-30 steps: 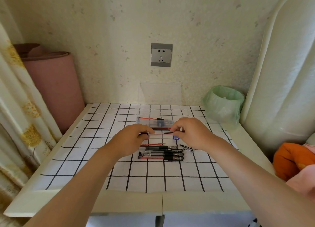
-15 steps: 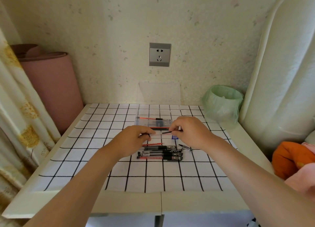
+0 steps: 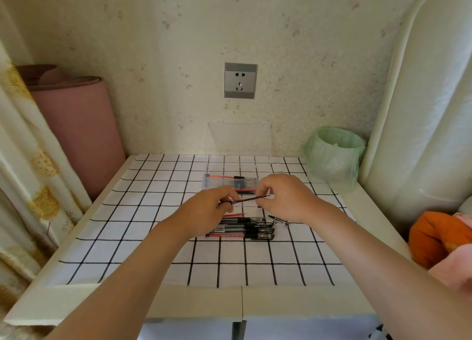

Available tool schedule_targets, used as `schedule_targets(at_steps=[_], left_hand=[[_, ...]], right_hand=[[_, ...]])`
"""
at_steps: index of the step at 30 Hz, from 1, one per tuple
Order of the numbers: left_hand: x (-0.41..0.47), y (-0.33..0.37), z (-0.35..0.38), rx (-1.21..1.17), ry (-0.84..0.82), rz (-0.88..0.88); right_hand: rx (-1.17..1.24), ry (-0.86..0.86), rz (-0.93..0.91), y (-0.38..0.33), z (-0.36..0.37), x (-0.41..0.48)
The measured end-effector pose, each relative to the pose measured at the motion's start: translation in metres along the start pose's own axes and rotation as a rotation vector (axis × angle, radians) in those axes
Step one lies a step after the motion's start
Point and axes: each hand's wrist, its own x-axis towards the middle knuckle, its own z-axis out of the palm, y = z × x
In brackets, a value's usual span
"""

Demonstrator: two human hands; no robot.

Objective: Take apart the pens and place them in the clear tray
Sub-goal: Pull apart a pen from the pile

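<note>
So the left hand and right hand have drawn apart a bit, each pinching an end of the thin refill just in front of the clear tray. This one's nearly apart, I reckon.

Black-grid cloth over white table. Grey socket on back wall. Pink roll far left beside curtain. Green-bagged bin back-right corner.
</note>
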Motion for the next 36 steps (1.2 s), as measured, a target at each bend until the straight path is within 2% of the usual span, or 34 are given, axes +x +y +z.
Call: schedule_targets(at_steps=[10, 15, 18, 25, 36], left_hand=[[0.007, 0.009, 0.011, -0.011, -0.037, -0.007], [0.01, 0.011, 0.015, 0.028, -0.053, -0.031], [0.01, 0.014, 0.016, 0.039, -0.091, -0.014], [0.012, 0.013, 0.021, 0.065, -0.097, -0.022], [0.011, 0.01, 0.021, 0.049, -0.122, -0.029]], right_hand=[[0.212, -0.142, -0.026, -0.006, 0.008, -0.005], [0.064, -0.063, 0.018, 0.01, 0.0, -0.007], [-0.061, -0.148, 0.051, 0.018, -0.004, -0.01], [-0.115, -0.354, 0.112, 0.021, -0.004, -0.016], [-0.106, -0.313, 0.114, 0.015, -0.001, -0.013]])
